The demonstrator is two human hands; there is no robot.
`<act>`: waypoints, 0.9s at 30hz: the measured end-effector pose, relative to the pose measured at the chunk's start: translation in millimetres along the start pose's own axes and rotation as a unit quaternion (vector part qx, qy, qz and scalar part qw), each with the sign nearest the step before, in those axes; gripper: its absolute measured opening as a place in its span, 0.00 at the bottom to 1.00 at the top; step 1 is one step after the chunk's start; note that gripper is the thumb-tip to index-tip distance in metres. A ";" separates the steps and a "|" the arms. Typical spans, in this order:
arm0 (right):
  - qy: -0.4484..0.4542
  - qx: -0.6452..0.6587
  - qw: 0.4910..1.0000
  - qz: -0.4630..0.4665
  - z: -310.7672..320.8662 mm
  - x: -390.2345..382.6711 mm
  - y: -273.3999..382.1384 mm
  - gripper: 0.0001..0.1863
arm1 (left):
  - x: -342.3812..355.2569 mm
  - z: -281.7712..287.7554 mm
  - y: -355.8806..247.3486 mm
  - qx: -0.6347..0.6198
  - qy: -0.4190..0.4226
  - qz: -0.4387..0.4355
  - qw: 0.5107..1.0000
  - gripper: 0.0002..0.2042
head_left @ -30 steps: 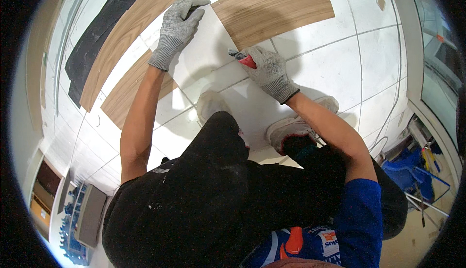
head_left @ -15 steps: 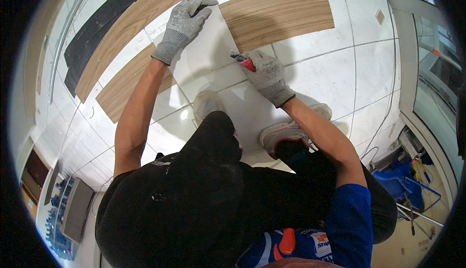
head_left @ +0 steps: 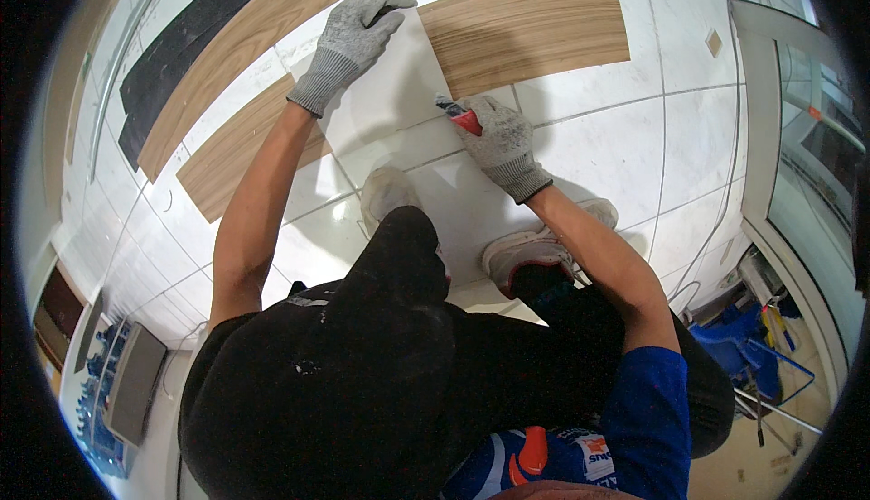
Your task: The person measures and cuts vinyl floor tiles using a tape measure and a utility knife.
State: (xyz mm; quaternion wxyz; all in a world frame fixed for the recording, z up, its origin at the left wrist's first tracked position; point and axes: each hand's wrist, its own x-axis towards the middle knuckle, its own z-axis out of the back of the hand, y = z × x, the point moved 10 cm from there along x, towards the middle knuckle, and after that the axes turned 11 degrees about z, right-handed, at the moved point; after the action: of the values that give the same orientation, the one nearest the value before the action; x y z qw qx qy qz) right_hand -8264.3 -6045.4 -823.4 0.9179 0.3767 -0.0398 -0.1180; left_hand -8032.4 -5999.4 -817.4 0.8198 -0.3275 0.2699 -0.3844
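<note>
A pale plank [head_left: 388, 83], plain on its upper side, lies on the floor between two wood-grain pieces. My left hand [head_left: 358, 38], in a grey knitted glove, is at its far end, fingers curled around the edge with a gap between thumb and forefinger. In my gloved right hand [head_left: 498, 138] is a red-handled utility knife [head_left: 466, 121], its tip pointing up and left by the plank's right edge. The blade is too small to make out clearly. A short wood-grain plank [head_left: 535, 33] lies just beyond the knife.
To the left lie another wood-grain plank [head_left: 240, 151], a long one [head_left: 217, 74] and black sheeting [head_left: 168, 74]. My shoes [head_left: 390, 197] rest on white tiles [head_left: 598, 151]. A cable [head_left: 728, 174] runs beside the glass door frame [head_left: 757, 138]; blue tools [head_left: 739, 341] stand at right.
The view has shifted slightly, so the planks sit a little to the right. Both hands keep nearly the same pose, with the knife still in the right one.
</note>
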 end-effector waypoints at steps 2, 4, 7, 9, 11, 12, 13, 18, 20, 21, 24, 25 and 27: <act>-0.006 0.002 1.000 0.003 1.3 0.4 1.6 0.17 | -0.2 -1.0 1.2 -0.002 0.005 0.006 1.000 0.12; -0.013 0.004 1.000 0.006 1.6 0.4 1.5 0.15 | -0.7 -1.5 3.5 -0.017 0.009 0.019 1.000 0.12; -0.019 0.016 1.000 0.013 1.3 -0.2 -0.4 0.17 | 0.2 -4.1 9.3 -0.031 0.013 0.031 0.999 0.11; -0.005 0.004 1.000 0.018 -0.6 0.7 -0.1 0.16 | 0.0 -2.9 7.2 -0.029 0.005 0.019 0.999 0.11; -0.012 0.004 1.000 0.019 -0.6 0.8 -0.2 0.16 | -0.2 -1.5 5.0 -0.027 -0.002 0.006 1.000 0.11; -0.018 0.004 1.000 0.020 0.2 0.7 -0.2 0.17 | 0.3 -2.2 6.2 -0.029 0.002 0.012 1.000 0.11; -0.018 0.003 1.000 0.020 0.1 0.5 -0.2 0.17 | 0.4 -2.4 6.9 -0.030 0.004 0.015 0.999 0.11; -0.020 0.000 1.000 0.017 0.3 0.6 0.1 0.17 | 0.8 -1.6 6.3 -0.024 0.008 0.023 0.999 0.11; -0.017 -0.002 1.000 0.015 -0.1 0.3 -0.3 0.17 | -0.1 0.4 2.2 0.000 -0.007 -0.005 1.000 0.11; -0.015 -0.004 1.000 0.013 -0.1 0.1 -0.7 0.17 | 0.0 0.3 1.7 -0.003 -0.007 -0.007 1.000 0.11; -0.010 -0.009 1.000 0.011 0.2 -0.1 -0.2 0.17 | 0.3 -1.3 4.4 -0.014 -0.003 0.003 1.000 0.12; -0.010 -0.010 1.000 0.011 -1.0 -0.6 -1.0 0.17 | 0.3 -2.0 6.0 -0.018 -0.001 0.008 1.000 0.12; -0.020 -0.019 0.999 0.019 -0.8 -1.0 -0.1 0.17 | -0.3 -0.4 4.0 -0.020 -0.009 -0.001 1.000 0.11</act>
State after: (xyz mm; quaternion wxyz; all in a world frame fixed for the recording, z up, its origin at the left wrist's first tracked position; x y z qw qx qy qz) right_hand -8265.2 -6044.7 -824.0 0.9260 0.3563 -0.0630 -0.1082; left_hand -8031.0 -5997.3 -820.6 0.8149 -0.3478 0.2702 -0.3767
